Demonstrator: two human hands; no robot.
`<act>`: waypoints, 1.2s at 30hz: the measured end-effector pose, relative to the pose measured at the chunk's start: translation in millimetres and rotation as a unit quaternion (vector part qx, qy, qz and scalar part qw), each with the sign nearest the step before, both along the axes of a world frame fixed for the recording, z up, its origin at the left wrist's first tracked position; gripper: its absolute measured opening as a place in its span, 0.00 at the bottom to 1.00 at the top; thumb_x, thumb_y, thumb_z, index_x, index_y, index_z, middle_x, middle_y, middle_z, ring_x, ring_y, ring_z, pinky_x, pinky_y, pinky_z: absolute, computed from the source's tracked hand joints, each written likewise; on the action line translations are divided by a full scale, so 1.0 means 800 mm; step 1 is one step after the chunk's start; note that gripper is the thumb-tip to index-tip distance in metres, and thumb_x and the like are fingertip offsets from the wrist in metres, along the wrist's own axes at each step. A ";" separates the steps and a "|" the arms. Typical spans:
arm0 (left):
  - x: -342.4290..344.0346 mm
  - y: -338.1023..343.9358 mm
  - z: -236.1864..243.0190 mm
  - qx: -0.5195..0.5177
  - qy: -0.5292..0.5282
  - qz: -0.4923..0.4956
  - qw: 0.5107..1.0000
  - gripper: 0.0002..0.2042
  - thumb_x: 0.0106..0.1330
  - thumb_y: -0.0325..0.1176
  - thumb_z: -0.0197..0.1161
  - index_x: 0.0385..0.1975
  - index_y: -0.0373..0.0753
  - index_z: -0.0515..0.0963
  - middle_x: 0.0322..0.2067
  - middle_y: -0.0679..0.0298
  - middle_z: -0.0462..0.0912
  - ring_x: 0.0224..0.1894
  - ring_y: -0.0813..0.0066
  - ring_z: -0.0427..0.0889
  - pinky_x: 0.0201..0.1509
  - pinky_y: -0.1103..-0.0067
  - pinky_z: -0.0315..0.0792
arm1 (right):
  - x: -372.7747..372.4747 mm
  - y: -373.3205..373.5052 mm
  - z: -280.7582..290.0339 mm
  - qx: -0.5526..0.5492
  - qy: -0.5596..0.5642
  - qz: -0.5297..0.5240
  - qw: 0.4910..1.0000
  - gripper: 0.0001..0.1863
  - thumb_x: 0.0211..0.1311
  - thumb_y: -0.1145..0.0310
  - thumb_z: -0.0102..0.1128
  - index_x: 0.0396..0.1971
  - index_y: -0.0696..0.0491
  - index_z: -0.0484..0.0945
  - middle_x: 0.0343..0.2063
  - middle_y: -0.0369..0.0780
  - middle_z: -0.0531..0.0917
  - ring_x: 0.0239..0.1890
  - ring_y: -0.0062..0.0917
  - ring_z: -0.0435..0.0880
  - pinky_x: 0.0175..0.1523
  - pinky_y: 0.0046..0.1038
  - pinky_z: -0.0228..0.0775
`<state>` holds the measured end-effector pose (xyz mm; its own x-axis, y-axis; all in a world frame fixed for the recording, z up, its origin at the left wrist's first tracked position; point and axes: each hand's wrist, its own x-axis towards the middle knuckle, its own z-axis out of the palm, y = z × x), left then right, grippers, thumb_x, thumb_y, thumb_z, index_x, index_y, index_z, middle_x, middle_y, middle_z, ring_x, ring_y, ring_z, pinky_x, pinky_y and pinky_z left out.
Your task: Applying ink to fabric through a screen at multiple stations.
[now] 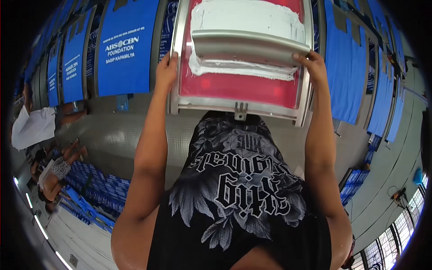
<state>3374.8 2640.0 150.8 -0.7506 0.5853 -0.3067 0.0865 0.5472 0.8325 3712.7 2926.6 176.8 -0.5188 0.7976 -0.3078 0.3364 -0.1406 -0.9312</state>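
Observation:
A screen printing frame (173, 96) with metal rails and a red-pink mesh (234, 90) is in front of me. White ink (234, 13) covers much of the mesh in a broad block. Across the ink lies a long metal-handled squeegee (247, 46), with a thick white ridge along its near side. My left hand (167, 72) is closed on the left rail, thumb upward. On the opposite side my right hand (314, 67) is closed at the right rail, its thumb lying against the squeegee's right end. Its other fingers are partly hidden behind the rail.
Blue printed cloth panels (123, 49) hang or lie in rows on both sides, including a blue panel (344, 67) at my right. Blue pieces (96, 182) are stacked at left, near a person in a white shirt (33, 128) and others. A metal hinge bracket (240, 111) juts from the frame's near edge.

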 end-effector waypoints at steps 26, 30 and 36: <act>0.018 0.111 0.112 -0.040 0.305 -0.417 0.855 0.16 0.46 0.30 0.66 0.38 0.37 0.77 0.34 0.57 0.81 0.41 0.56 0.76 0.48 0.67 0.69 | -0.021 -0.037 0.075 0.385 -0.263 0.222 0.856 0.20 0.37 0.79 0.54 0.37 0.56 0.79 0.29 0.48 0.80 0.38 0.45 0.77 0.44 0.39 0.69; -0.020 0.189 0.061 0.063 0.416 -0.339 0.842 0.17 0.44 0.28 0.64 0.38 0.37 0.75 0.38 0.54 0.79 0.41 0.55 0.76 0.46 0.66 0.70 | -0.087 0.050 0.026 0.518 -0.219 0.186 0.806 0.19 0.38 0.81 0.52 0.36 0.58 0.75 0.31 0.47 0.79 0.37 0.43 0.76 0.45 0.39 0.66; 0.042 0.078 0.061 -0.029 0.347 -0.366 0.863 0.20 0.39 0.25 0.65 0.37 0.38 0.75 0.36 0.57 0.76 0.42 0.56 0.74 0.49 0.66 0.67 | -0.029 -0.049 0.026 0.439 -0.229 0.250 0.832 0.22 0.33 0.82 0.55 0.37 0.55 0.72 0.31 0.43 0.75 0.37 0.39 0.73 0.47 0.40 0.64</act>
